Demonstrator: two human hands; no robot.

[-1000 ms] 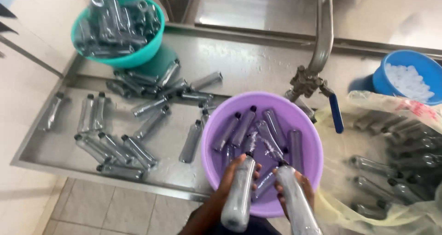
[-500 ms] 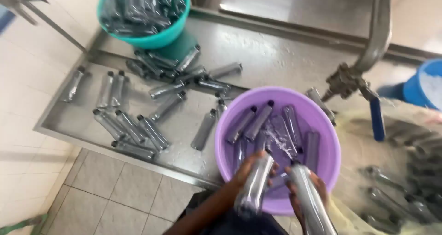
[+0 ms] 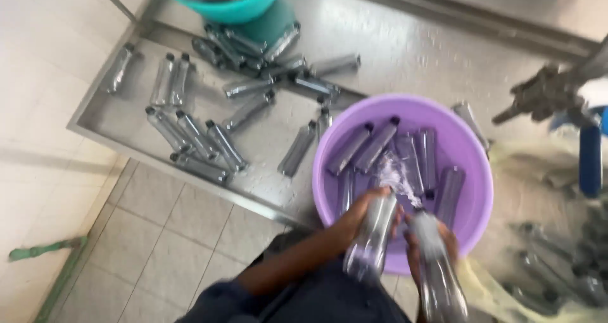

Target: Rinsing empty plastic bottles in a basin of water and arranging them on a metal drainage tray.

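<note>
Gripping bottles over purple basin [image 3: 472, 152] rim | left hand [image 3: 362, 216] | right hand [image 3: 425, 247]

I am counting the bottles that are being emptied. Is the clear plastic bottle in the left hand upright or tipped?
Tipped: the clear plastic bottle in the left hand points neck-first into the purple plastic basin.

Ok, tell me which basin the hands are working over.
The purple basin: both hands hold bottles over it, while the teal basin sits far off at the top.
</note>
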